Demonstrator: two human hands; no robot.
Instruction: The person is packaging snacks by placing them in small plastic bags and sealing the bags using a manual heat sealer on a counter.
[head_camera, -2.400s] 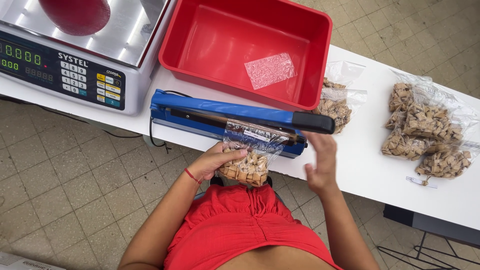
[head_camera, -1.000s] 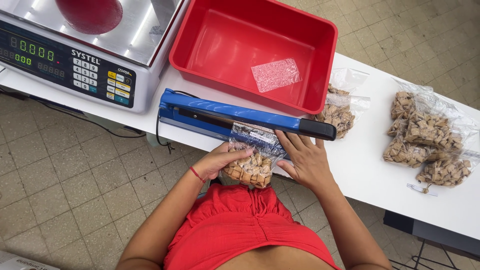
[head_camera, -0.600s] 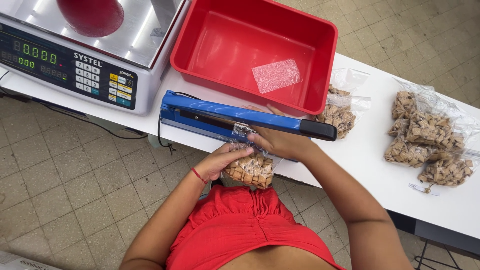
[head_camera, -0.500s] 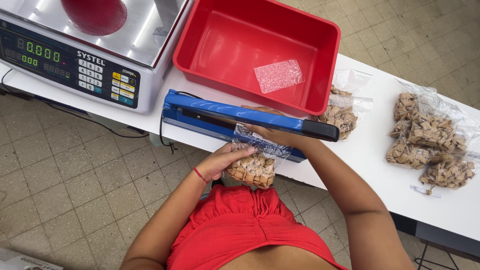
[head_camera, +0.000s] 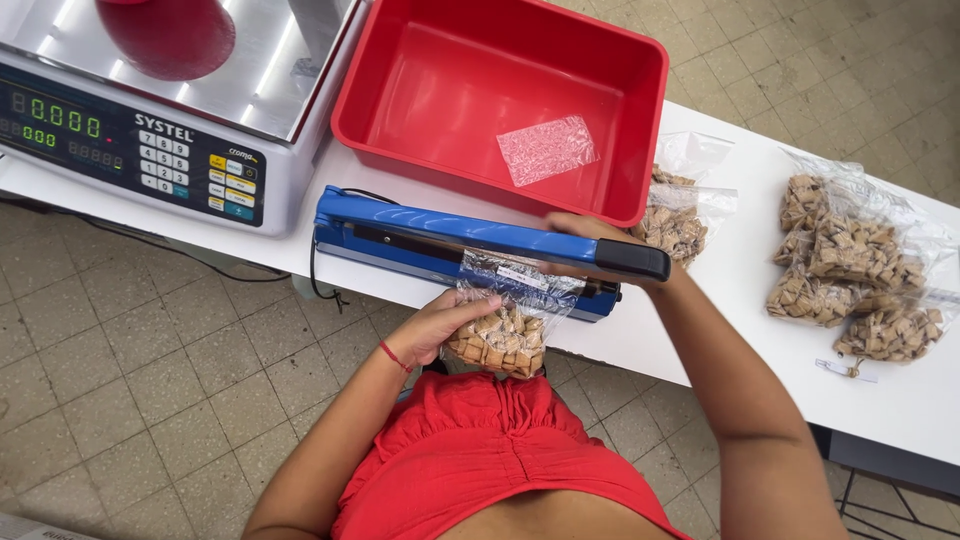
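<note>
Head view: clear plastic bag of brown cereal squares at white table's near edge, mouth under blue heat sealer's bar, cupped in left hand; right hand palm-down on bar, nearer black handle.

A white table carries a weighing scale at the left, a red tub beside it, a blue heat sealer along the near edge (arm lowered), and filled clear bags at the right.

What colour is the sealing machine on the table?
Blue, with a black handle tip; the sealing machine shows clearly in the head view.
</note>
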